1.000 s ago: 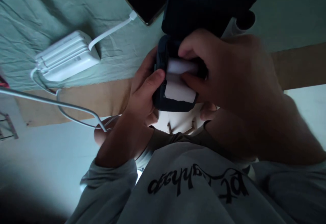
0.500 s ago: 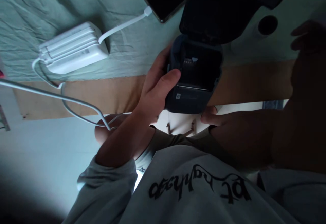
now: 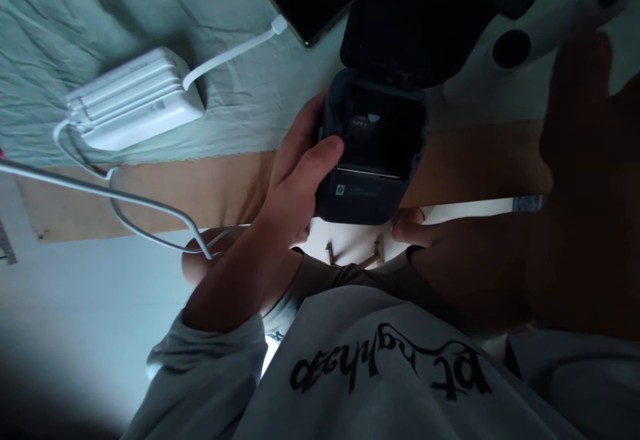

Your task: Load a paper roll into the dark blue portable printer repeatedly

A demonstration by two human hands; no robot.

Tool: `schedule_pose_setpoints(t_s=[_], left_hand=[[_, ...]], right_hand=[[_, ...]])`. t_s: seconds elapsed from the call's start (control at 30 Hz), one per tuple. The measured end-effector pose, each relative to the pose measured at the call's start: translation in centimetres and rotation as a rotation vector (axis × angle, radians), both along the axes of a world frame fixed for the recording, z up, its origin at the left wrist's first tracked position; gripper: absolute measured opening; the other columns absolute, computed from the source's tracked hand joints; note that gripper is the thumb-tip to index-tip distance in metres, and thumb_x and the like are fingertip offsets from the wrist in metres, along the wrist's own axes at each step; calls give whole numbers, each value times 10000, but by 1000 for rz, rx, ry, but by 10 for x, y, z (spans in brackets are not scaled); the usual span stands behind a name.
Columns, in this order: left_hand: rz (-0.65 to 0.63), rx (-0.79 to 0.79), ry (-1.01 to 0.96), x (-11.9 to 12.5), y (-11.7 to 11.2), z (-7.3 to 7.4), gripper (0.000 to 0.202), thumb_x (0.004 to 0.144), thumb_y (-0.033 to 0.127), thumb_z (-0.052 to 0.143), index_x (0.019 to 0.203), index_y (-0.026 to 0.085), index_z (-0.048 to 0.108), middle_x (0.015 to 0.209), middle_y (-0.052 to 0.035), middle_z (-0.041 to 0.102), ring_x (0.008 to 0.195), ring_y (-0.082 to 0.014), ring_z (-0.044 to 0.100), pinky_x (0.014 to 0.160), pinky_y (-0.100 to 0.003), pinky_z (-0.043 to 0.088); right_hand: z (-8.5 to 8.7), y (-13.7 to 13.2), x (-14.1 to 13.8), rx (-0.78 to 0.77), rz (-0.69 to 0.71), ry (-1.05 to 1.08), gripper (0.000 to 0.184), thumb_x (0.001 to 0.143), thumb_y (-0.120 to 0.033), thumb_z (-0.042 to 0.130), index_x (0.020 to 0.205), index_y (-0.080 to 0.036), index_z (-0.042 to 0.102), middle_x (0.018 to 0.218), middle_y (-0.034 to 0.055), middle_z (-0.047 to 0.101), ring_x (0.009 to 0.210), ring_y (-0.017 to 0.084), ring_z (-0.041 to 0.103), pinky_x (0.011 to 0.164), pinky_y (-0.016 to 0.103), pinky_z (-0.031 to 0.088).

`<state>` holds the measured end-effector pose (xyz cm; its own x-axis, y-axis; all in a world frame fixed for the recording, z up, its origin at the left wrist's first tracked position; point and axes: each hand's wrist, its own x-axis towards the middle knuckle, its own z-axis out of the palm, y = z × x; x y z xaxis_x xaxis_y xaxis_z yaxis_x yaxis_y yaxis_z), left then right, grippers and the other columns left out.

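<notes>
Basically, L hand is clamped on a dark device: thumb pressed on top nr its L rim, other fingers round the side & partly hidden. Device is abt mid-view, over the brown edge strip of the surface, w/ its near end sticking out past that edge twd the person; can't tell if its underside touches anything. Its lid is tipped right back, away from the person, so the dark compartment is exposed, w/ a small white patch inside & a thin pale line across the near side.

R hand is off to the R, well apart from the device, v. dark & blurred; digits look spread, but can't tell if it holds anything. Nr it lies a pale cylinder w/ a dark round hole; contact unclear.

Beyond the device, L of the lid, a phone lies on the greenish cloth, dark screen up, white cable running from its corner to a white ribbed box. Another cord crosses the strip on the L, nr the person's forearm.
</notes>
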<state>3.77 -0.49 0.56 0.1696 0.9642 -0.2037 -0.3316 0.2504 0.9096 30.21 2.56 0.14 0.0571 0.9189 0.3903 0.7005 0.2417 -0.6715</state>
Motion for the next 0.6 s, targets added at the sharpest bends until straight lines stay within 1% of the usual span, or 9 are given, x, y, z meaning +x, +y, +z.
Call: schedule_pose_setpoints(t_s=[0.03, 0.07, 0.1, 0.17, 0.23, 0.3, 0.37, 0.5, 0.6], left_hand=[[0, 7, -7, 0, 0, -1, 267, 813, 317, 473, 1032, 194, 565, 814, 22, 598, 666, -41, 539, 959, -215, 421], [0, 21, -14, 1, 0, -1, 276, 806, 325, 488, 1031, 189, 569, 815, 18, 596, 683, -43, 542, 940, -212, 431], [0, 31, -19, 1, 0, -2, 290, 797, 334, 502, 1037, 186, 571, 814, 14, 592, 718, -48, 551, 926, -209, 438], [22, 24, -24, 2, 0, -3, 306, 795, 329, 498, 1053, 180, 567, 798, 7, 576, 824, -62, 567, 906, -195, 443], [40, 7, -28, 2, -1, -3, 306, 796, 321, 493, 1053, 170, 563, 801, -3, 566, 942, -82, 567, 880, -180, 450], [23, 8, -27, 2, -1, -3, 315, 800, 332, 500, 1059, 162, 558, 816, -13, 565, 1000, -94, 559, 872, -178, 457], [5, 23, -19, 0, -1, -4, 332, 801, 351, 510, 1074, 168, 556, 834, -16, 572, 988, -93, 561, 879, -186, 460], [8, 36, -5, -1, 0, -5, 316, 796, 361, 514, 1047, 178, 570, 836, -14, 574, 981, -90, 559, 876, -186, 459], [6, 13, 1, 0, 0, -4, 314, 796, 354, 511, 1043, 170, 566, 815, -15, 566, 1042, -104, 549, 907, -196, 453]], right_hand=[[2, -1, -7, 47, 35, -164, 471, 807, -304, 505, 1276, -267, 476, 1231, -36, 508, 1164, 128, 486, 1009, 272, 381], [4, -1, -15, 100, 114, -236, 455, 805, -296, 495, 1252, -216, 489, 1212, 5, 519, 1106, 128, 526, 934, 268, 426], [4, -1, -22, 92, 153, -331, 447, 802, -288, 487, 1235, -180, 491, 1184, 38, 524, 1100, 136, 529, 909, 265, 446], [1, 3, -33, 106, 152, -475, 420, 821, -271, 447, 1223, -156, 486, 1207, 74, 492, 1171, 154, 488, 996, 283, 431], [-3, 7, -37, 128, 128, -569, 407, 828, -300, 440, 1219, -192, 481, 1182, 72, 488, 1167, 181, 489, 1003, 330, 435], [-6, 9, -36, 110, 125, -573, 394, 833, -319, 432, 1217, -243, 483, 1105, 57, 511, 1073, 173, 536, 916, 326, 469], [-3, 8, -35, 78, 143, -517, 407, 835, -293, 425, 1239, -257, 467, 1049, 45, 527, 1003, 138, 556, 863, 281, 473], [7, 2, -39, 68, 301, -425, 537, 774, -230, 483, 1298, -165, 383, 1168, 36, 502, 1055, 90, 529, 916, 201, 454], [7, 0, -44, 44, 413, -414, 482, 727, -191, 497, 1204, -147, 442, 1055, 45, 525, 973, 85, 519, 838, 214, 467]])
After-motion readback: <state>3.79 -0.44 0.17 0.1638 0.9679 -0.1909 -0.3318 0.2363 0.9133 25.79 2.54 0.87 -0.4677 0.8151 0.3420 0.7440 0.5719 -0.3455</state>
